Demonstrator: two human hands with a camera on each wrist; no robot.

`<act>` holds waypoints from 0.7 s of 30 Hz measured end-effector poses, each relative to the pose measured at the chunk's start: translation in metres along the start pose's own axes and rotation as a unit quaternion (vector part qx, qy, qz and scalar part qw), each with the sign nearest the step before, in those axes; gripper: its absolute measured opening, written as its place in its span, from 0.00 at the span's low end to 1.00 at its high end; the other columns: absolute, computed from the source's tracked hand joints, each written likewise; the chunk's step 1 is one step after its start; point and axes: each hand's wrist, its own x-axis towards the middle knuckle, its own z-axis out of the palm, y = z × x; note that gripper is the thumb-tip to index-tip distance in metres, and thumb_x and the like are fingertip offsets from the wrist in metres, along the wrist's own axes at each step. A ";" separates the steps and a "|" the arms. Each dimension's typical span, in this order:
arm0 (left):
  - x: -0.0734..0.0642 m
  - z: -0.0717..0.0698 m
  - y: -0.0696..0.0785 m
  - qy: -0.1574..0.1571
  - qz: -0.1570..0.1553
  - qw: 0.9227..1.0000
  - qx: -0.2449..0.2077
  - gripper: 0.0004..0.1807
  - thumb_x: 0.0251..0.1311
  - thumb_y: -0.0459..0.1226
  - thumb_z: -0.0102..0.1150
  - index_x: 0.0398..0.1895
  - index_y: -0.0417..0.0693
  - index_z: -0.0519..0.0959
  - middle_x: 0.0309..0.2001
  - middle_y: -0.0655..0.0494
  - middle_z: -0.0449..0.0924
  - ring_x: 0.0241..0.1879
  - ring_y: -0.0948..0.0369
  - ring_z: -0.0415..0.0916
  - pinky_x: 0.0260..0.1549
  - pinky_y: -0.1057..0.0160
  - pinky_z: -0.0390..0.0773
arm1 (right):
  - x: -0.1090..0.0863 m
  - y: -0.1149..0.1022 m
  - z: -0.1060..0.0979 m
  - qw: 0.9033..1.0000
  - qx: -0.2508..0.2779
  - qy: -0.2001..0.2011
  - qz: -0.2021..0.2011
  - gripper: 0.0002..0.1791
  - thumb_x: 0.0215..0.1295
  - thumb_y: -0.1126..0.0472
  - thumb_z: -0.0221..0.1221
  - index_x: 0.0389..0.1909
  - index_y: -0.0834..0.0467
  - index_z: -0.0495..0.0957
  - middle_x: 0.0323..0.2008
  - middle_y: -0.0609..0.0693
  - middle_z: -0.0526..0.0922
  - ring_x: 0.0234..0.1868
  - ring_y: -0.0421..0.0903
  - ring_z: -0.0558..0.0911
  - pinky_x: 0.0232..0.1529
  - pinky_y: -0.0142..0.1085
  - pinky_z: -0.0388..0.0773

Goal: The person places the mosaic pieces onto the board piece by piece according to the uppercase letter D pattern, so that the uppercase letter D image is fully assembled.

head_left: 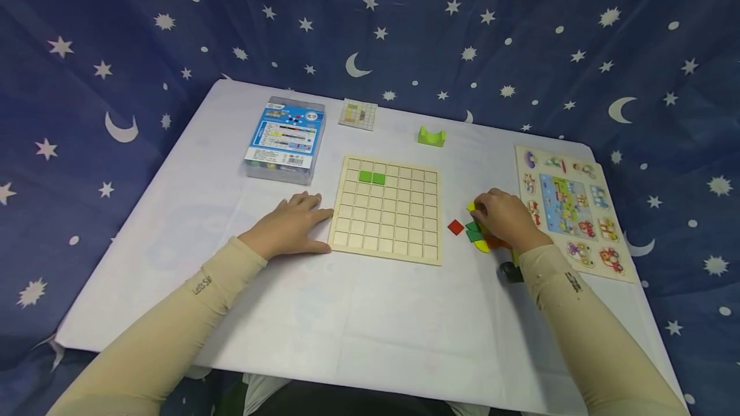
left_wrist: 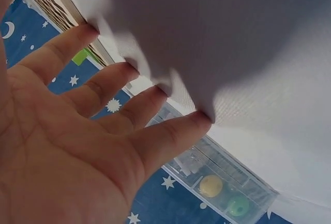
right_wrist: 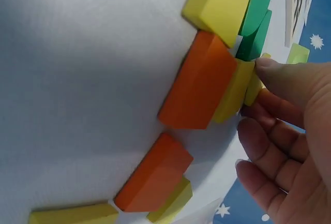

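My left hand (head_left: 291, 226) rests on the table with its fingers spread, the thumb and index finger by the left edge of a wooden grid board (head_left: 381, 218). Two green square pieces (head_left: 372, 177) lie side by side in the board's upper left cells. Right of the board, my right hand (head_left: 505, 217) pinches a yellow block (right_wrist: 253, 88) between thumb and index finger. Around it lie orange blocks (right_wrist: 199, 84), another yellow block (right_wrist: 221, 8) and green blocks (right_wrist: 254, 35). A red block (head_left: 455, 227) lies between this group and the board.
A clear plastic box with a blue label (head_left: 286, 137) stands at the back left, beside a small pattern card (head_left: 358, 114). Behind the board sits a light green notched block (head_left: 431, 137). A picture puzzle board (head_left: 578, 210) lies at the right, near a dark object (head_left: 511, 272).
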 end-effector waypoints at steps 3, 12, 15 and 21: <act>-0.002 0.000 0.000 0.002 -0.003 1.000 -0.001 0.47 0.52 0.62 0.67 0.72 0.49 0.68 0.73 0.37 0.59 0.73 0.37 0.51 0.64 0.29 0.56 | 0.001 -0.004 0.000 1.000 0.004 0.014 -0.014 0.19 0.67 0.57 0.64 0.52 0.65 0.80 0.45 0.61 0.81 0.44 0.58 0.79 0.56 0.54 0.75; -0.001 0.001 -0.001 0.008 -0.006 1.000 0.003 0.47 0.53 0.62 0.67 0.73 0.52 0.66 0.74 0.39 0.59 0.74 0.38 0.50 0.65 0.30 0.55 | 0.028 -0.058 -0.008 0.986 0.009 0.075 -0.148 0.17 0.67 0.57 0.64 0.50 0.63 0.81 0.42 0.57 0.82 0.44 0.54 0.81 0.51 0.52 0.76; -0.001 0.001 -0.001 0.006 -0.008 1.000 0.003 0.46 0.52 0.62 0.67 0.72 0.53 0.68 0.73 0.40 0.60 0.74 0.38 0.50 0.65 0.30 0.55 | 0.043 -0.080 -0.010 0.982 0.001 0.076 -0.174 0.16 0.67 0.56 0.64 0.49 0.62 0.81 0.41 0.55 0.81 0.42 0.52 0.81 0.48 0.49 0.76; -0.001 0.001 0.000 -0.003 -0.016 1.000 0.001 0.45 0.52 0.62 0.67 0.72 0.54 0.68 0.74 0.41 0.59 0.74 0.39 0.50 0.66 0.31 0.55 | 0.070 -0.113 -0.011 0.973 -0.006 0.066 -0.219 0.14 0.67 0.57 0.63 0.48 0.61 0.82 0.41 0.55 0.81 0.42 0.51 0.81 0.46 0.47 0.78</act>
